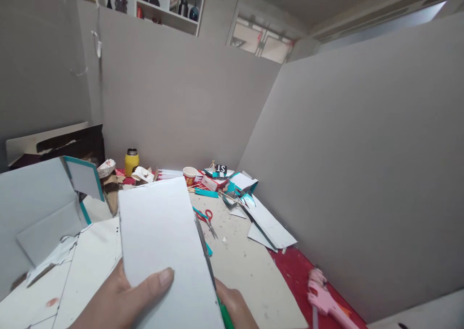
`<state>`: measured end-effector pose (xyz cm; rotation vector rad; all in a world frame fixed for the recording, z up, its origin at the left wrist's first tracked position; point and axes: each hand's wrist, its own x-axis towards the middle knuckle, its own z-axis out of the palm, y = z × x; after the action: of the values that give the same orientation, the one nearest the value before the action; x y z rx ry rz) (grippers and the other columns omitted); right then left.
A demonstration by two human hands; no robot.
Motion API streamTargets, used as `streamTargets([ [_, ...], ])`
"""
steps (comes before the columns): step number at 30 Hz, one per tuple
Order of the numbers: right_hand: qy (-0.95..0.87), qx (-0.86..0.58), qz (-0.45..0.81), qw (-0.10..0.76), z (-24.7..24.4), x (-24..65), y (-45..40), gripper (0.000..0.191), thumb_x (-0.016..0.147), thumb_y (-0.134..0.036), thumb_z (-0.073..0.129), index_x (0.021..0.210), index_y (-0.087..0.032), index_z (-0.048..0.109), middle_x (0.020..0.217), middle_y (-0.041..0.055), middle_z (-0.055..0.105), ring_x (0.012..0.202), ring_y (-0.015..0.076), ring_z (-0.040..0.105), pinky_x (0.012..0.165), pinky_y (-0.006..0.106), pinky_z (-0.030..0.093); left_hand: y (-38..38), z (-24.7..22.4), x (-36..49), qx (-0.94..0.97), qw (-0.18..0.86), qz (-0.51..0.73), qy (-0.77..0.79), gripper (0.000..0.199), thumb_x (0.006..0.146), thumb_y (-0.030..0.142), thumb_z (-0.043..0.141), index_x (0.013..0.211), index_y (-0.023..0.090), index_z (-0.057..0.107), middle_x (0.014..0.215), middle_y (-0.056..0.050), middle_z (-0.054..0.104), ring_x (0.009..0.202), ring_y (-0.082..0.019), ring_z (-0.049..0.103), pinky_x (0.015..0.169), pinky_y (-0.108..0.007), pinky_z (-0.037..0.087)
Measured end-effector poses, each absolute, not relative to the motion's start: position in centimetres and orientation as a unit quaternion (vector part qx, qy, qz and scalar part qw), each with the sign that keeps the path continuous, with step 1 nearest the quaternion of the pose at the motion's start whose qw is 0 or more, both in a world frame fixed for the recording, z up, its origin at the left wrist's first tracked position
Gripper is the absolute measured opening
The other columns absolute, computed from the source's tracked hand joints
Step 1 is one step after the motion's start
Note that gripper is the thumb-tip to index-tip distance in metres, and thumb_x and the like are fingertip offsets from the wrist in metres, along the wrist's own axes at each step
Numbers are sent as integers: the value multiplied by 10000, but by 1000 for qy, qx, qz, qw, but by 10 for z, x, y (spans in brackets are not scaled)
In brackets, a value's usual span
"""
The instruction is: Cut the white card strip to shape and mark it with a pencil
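My left hand [126, 292] is closed on a white board piece [159, 237], with the thumb lying flat on its face and the fingers hidden behind it. Held tilted up, the piece fills the lower middle of the view. Low at its right side, my right hand [235, 304] wraps round the green handle of a pair of scissors [224, 313]. Their dark blade runs along the right edge of the board, partly covered by it. Beyond the board lies a second pair of scissors [207, 216] with red handles, apart from both hands.
A folded white board structure [39, 203] with teal edging stands at left. At the back are a yellow bottle [132, 163] and a paper cup [190, 174]. Board scraps [270, 222] lie along the right wall, and a pink glue gun [326, 300] sits at the lower right.
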<state>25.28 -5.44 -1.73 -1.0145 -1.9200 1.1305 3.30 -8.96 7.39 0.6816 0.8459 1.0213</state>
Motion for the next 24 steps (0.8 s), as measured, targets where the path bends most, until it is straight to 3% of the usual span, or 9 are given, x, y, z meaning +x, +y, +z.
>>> streamTargets([
  [5,-725,-391,459,333,-7,250,-58,375,732,-501,665,904,-170,703,717,50,710,713,257,661,645,282,523,-89,70,36,287,729,477,398,926,707,397,805,1472,226,312,1114,-147,754,961,-395,712,815,-531,568],
  [14,-707,-363,493,354,-5,249,-60,333,769,-447,650,879,-136,696,734,64,704,684,242,658,653,281,508,-88,73,35,309,744,454,381,647,738,411,780,1293,159,562,1107,-160,752,1030,-389,686,810,-477,578],
  [19,-712,-352,490,359,-2,249,-61,342,768,-434,653,928,-136,702,747,61,713,691,243,665,660,284,510,-86,72,35,323,739,453,379,604,749,427,763,1246,127,597,1111,-173,748,1029,-397,682,841,-493,561],
  [24,-703,-374,495,348,0,247,-63,362,764,-439,661,968,-143,705,785,76,732,713,258,675,668,292,520,-86,70,34,333,749,441,365,589,787,422,729,1292,165,568,1105,-153,753,1069,-391,666,878,-513,539],
])
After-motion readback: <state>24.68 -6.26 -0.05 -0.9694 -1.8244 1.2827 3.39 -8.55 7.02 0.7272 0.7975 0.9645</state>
